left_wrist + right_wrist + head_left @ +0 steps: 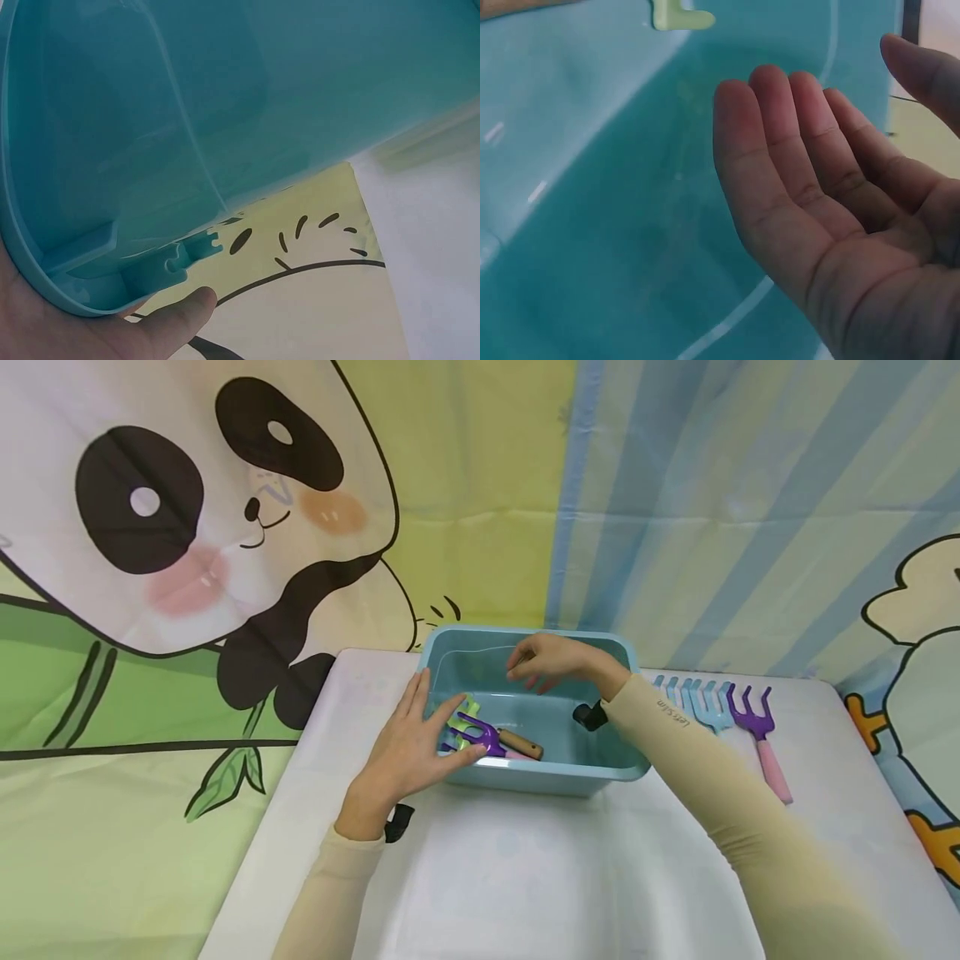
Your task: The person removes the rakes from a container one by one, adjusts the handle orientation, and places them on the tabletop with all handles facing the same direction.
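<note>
A light blue plastic basin (573,770) stands on the table. My left hand (408,747) rests at its left side, fingers spread along the rim and thumb over the front edge; the left wrist view shows a finger outside the rim. Inside the basin, near its front left, lie a purple hand fork (489,740), a wooden handle (522,745) and a light green piece (469,705). My right hand (555,660) hovers above the basin's back half. In the right wrist view its fingers (776,142) are loosely bent, with nothing in the palm.
Right of the basin, light blue rake heads (708,706) and a purple fork with a pink handle (771,770) lie on the white-covered table (495,877). A printed curtain (480,527) with a panda hangs right behind the table.
</note>
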Available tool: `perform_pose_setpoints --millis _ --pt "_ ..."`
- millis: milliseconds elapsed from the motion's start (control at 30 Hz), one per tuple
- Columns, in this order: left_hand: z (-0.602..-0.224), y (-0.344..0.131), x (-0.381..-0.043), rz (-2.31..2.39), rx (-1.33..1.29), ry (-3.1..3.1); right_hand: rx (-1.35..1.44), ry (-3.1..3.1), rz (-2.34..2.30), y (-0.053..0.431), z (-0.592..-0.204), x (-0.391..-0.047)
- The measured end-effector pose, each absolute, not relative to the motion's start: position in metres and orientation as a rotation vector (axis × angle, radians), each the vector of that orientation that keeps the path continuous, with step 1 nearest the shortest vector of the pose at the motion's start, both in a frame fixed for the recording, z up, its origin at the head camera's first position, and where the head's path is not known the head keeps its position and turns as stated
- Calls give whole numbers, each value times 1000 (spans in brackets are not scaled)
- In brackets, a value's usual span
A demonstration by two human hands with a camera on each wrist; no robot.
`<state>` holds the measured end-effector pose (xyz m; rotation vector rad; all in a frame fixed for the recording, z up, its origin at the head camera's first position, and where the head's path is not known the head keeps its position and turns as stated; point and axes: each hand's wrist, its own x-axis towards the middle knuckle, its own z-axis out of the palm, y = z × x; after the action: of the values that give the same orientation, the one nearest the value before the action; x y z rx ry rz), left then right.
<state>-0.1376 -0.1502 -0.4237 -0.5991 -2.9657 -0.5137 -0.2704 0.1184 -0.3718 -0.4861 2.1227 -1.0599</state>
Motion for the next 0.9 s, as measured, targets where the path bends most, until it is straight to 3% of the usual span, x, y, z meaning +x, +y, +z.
perform_pose_setpoints --millis 367,900 --pt "-425 -151 -137 -511 -608 -2954 -446 2090 -1011 96 -417 -282" --pt "-426 -151 -139 -513 -620 -2935 -485 2117 -583 89 -458 -270"
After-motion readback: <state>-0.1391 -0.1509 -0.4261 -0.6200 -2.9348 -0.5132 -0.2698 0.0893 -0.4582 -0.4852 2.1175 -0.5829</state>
